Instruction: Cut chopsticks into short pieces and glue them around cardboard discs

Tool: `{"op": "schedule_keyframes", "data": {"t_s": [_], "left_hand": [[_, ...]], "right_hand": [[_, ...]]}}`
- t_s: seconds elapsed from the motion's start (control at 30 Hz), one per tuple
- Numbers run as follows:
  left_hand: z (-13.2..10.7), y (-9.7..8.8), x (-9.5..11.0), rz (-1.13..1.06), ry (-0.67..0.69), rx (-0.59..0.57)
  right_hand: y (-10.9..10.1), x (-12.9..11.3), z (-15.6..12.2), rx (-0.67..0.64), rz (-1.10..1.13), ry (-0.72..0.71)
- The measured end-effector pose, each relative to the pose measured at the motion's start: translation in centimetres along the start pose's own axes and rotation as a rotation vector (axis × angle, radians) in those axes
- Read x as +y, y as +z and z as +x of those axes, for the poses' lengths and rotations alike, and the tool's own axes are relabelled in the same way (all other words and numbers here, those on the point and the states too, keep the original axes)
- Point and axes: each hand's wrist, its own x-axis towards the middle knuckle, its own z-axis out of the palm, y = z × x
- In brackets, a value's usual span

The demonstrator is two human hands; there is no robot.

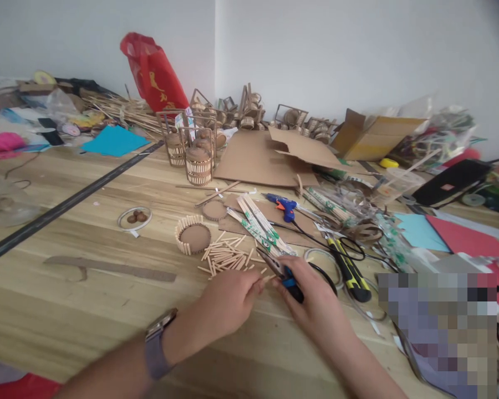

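Note:
My right hand (310, 291) is closed round a pair of pliers (291, 284) with blue and black handles, the jaws pointing up and left. My left hand (233, 296), a watch on its wrist, is closed close beside it, and a short wooden stick (269, 279) shows at its fingertips. Just beyond the left hand lies a loose pile of short wooden sticks (228, 255). Left of the pile stands a small round cardboard base (194, 238) partly ringed by upright sticks. Paper-wrapped chopsticks (260, 221) lie behind the pile.
A blue glue gun (286, 207) and a yellow-black utility knife (349, 271) lie right of centre. Finished miniature baskets (198, 163) stand farther back beside cardboard sheets (253, 158). A tape ring (135, 220) with brown beads and a cardboard strip (112, 267) lie left.

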Motion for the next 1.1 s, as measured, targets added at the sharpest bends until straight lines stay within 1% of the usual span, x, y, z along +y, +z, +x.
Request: {"op": "schedule_keyframes", "data": {"t_s": [0.13, 0.3, 0.4, 0.6, 0.7, 0.87, 0.97, 1.03, 1.1], "left_hand": [[0.0, 0.5, 0.1, 0.163, -0.007, 0.003], [0.0, 0.0, 1.2, 0.289, -0.017, 0.012], [-0.1, -0.2, 1.8, 0.358, -0.043, -0.007], [-0.4, 0.4, 1.9, 0.494, -0.043, -0.03], [-0.3, 0.6, 1.8, 0.524, -0.062, -0.034], [-0.5, 1.1, 1.3, 0.511, -0.017, 0.035], [-0.5, 1.3, 1.1, 0.503, -0.016, 0.052], [-0.5, 1.2, 1.3, 0.508, -0.039, 0.024], [-0.4, 0.9, 1.7, 0.516, -0.07, -0.027]], "right_hand": [[0.8, -0.2, -0.2, -0.038, -0.13, 0.073], [1.5, -0.4, -0.4, -0.075, -0.261, 0.132], [1.8, -0.5, -0.6, -0.116, -0.312, 0.164], [2.0, -0.8, -0.4, -0.186, -0.354, 0.214], [2.0, -1.0, -0.2, -0.222, -0.362, 0.241], [2.0, -1.3, -0.1, -0.273, -0.363, 0.276], [2.1, -1.4, 0.1, -0.287, -0.348, 0.294], [2.1, -1.4, 0.1, -0.292, -0.339, 0.306], [2.2, -1.4, 0.1, -0.29, -0.332, 0.311]]}}
